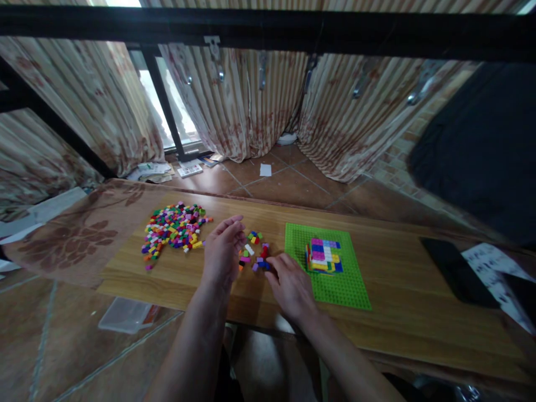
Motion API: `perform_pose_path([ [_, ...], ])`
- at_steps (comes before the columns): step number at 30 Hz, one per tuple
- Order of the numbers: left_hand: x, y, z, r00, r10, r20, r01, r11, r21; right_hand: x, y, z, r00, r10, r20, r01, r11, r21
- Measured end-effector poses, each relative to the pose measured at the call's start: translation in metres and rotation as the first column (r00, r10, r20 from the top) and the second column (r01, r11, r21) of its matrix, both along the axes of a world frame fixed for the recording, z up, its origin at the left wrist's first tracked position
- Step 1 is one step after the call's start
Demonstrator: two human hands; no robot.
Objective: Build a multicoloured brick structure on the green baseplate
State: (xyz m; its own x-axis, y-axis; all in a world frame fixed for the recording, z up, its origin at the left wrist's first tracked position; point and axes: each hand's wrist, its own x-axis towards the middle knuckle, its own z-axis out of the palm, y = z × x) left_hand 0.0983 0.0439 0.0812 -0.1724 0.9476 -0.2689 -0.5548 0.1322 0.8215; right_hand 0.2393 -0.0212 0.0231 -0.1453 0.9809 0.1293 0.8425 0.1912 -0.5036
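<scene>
Between my two hands lies a small group of loose toy building bricks (250, 250) in several colours. My right hand (291, 285) rests low over the right side of this group, thumb and forefinger closing at a blue brick (263, 264). My left hand (224, 251) is raised at the group's left side with its fingers curled in. Whatever the left fingers may hold is hidden. Right of my right hand, a green baseplate (352, 279) carries a multicoloured brick structure (323, 254) with pink, purple, white, yellow and blue bricks on top.
A large pile of loose bricks (176, 226) covers the left part of the wooden table (402, 279). A dark flat object (458, 273) and printed sheets (494, 273) lie at the right end. A clear plastic container (125, 314) sits on the floor at lower left.
</scene>
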Motion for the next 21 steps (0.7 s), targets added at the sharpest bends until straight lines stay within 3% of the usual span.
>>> perform_pose_path([
  [21, 0.0104, 0.0003, -0.003, 0.997, -0.075, 0.0, 0.075, 0.997, -0.021, 0.0092, -0.0022, 0.0011, 0.99, -0.006, -0.143, 0.008, 1.0, 0.016],
])
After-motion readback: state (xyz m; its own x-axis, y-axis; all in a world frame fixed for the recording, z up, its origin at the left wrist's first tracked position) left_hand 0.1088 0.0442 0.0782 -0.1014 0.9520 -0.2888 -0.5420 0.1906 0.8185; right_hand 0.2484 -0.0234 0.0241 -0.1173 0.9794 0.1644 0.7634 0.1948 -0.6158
